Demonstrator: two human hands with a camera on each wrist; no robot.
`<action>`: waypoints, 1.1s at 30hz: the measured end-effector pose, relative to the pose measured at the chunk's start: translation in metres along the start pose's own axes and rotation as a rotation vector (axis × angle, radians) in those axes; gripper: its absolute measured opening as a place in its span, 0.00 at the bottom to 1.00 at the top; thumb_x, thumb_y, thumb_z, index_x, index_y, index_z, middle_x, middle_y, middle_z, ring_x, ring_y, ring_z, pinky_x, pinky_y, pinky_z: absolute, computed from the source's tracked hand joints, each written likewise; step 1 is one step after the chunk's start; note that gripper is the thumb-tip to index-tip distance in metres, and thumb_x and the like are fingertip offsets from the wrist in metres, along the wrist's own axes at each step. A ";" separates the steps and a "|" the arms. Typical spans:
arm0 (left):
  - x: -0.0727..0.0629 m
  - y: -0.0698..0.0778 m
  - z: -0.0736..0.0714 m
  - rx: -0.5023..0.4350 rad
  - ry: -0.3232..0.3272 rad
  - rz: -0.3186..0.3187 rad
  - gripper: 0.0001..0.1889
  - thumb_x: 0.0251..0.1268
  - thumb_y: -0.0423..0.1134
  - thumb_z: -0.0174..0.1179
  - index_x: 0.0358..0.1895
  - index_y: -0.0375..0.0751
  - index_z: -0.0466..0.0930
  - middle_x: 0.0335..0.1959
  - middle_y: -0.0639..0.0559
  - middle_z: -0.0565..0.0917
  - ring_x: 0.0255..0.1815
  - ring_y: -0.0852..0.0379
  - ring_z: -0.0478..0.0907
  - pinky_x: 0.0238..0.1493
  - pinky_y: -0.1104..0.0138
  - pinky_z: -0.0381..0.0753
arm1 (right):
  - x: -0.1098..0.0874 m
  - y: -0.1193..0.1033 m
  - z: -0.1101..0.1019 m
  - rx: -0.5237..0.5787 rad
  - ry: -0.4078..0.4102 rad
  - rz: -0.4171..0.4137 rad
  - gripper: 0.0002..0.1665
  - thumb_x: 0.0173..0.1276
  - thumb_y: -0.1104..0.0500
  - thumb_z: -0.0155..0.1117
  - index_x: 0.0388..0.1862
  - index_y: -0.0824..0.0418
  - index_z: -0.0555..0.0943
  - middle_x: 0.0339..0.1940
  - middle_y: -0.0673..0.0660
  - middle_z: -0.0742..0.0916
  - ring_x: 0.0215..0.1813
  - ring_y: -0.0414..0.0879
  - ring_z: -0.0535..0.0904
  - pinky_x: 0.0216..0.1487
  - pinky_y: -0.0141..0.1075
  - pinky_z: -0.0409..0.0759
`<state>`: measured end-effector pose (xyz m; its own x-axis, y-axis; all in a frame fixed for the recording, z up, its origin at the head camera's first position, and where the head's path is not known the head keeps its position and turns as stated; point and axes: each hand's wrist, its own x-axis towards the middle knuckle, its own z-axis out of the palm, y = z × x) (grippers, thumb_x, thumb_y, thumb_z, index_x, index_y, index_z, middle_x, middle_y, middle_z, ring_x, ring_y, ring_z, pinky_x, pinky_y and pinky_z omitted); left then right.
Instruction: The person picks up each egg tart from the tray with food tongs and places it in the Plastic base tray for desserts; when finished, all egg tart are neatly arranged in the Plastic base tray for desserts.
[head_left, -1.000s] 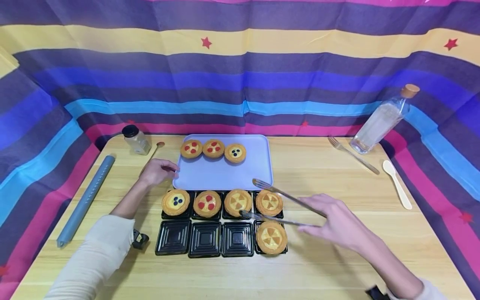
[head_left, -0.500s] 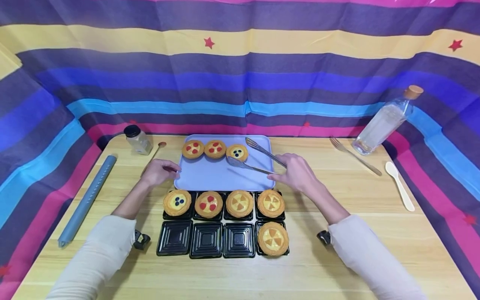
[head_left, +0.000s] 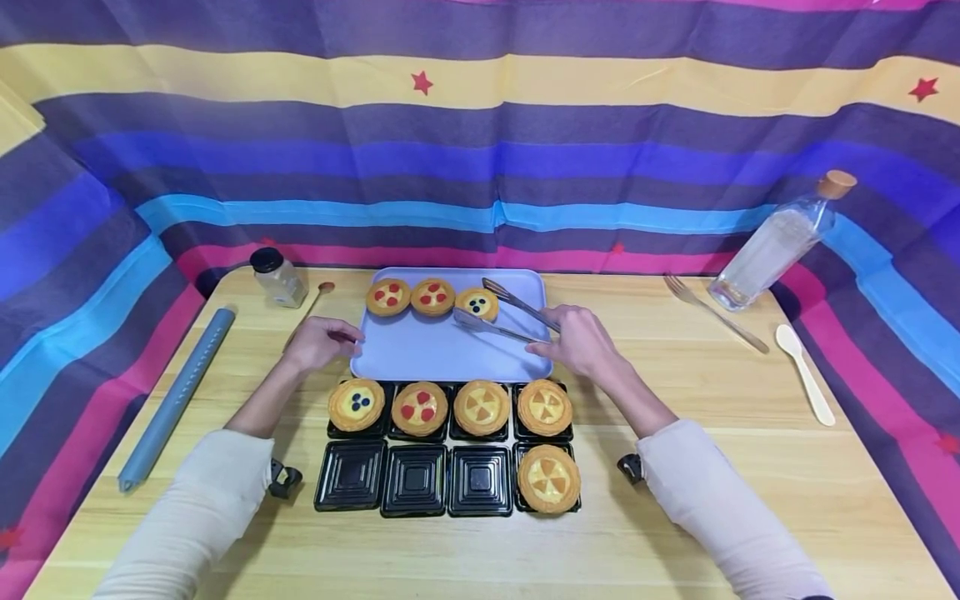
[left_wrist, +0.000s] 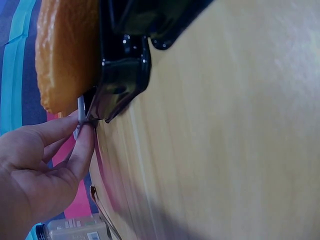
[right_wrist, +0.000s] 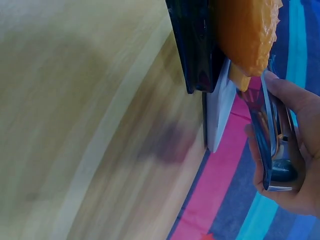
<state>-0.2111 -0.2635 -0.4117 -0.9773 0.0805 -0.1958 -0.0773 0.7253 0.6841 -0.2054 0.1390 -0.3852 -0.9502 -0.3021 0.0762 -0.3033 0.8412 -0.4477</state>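
Note:
My left hand [head_left: 318, 343] pinches the left edge of a lilac tray [head_left: 420, 358]; the left wrist view shows thumb and finger at its rim. In my right hand [head_left: 583, 342] are metal tongs [head_left: 497, 328], gripped at the arms and reaching over the tray. Their tips lie on either side of a tart with blueberries [head_left: 477, 305], the lower tip overlapping its near rim. To its left on the tray are two tarts with red fruit, one a strawberry-topped tart [head_left: 432, 297]. In the right wrist view the tongs [right_wrist: 280, 150] point away, their tips partly hidden.
Black square plastic trays [head_left: 349, 475] form two rows in front; several hold tarts, including an orange-wedge tart [head_left: 550, 478]. Left are a grey rolled tube [head_left: 177, 398], a jar [head_left: 279, 279] and a thin wooden spoon [head_left: 324, 288]. Right are a fork [head_left: 716, 312], bottle [head_left: 772, 250] and pale spoon [head_left: 805, 375].
My right hand has carried the tongs from over the black trays back to the lilac tray, and their tips have drawn closer about the blueberry tart. My left hand stays at the tray edge.

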 end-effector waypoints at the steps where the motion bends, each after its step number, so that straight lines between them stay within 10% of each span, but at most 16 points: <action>1: 0.000 0.000 0.000 0.002 0.000 0.000 0.12 0.57 0.35 0.65 0.44 0.35 0.84 0.41 0.40 0.86 0.33 0.61 0.79 0.35 0.70 0.76 | 0.000 0.000 0.000 0.000 0.003 -0.003 0.40 0.52 0.46 0.75 0.59 0.67 0.76 0.58 0.67 0.80 0.57 0.61 0.78 0.57 0.50 0.76; 14: -0.003 0.002 0.000 0.011 0.002 -0.003 0.12 0.57 0.34 0.65 0.44 0.35 0.84 0.40 0.41 0.87 0.32 0.63 0.79 0.35 0.69 0.76 | -0.023 -0.001 -0.020 -0.060 0.071 -0.118 0.38 0.51 0.45 0.75 0.56 0.66 0.79 0.52 0.66 0.85 0.55 0.61 0.79 0.58 0.51 0.76; 33: -0.002 0.003 0.000 0.034 -0.003 -0.002 0.12 0.58 0.35 0.64 0.45 0.35 0.84 0.42 0.40 0.86 0.40 0.51 0.81 0.37 0.69 0.75 | -0.129 -0.016 -0.036 -0.081 0.154 -0.436 0.36 0.45 0.45 0.77 0.52 0.60 0.82 0.45 0.54 0.88 0.46 0.47 0.83 0.48 0.44 0.81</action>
<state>-0.2090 -0.2617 -0.4088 -0.9765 0.0808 -0.1996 -0.0729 0.7481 0.6596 -0.0808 0.1810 -0.3559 -0.7304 -0.5703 0.3757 -0.6754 0.6848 -0.2735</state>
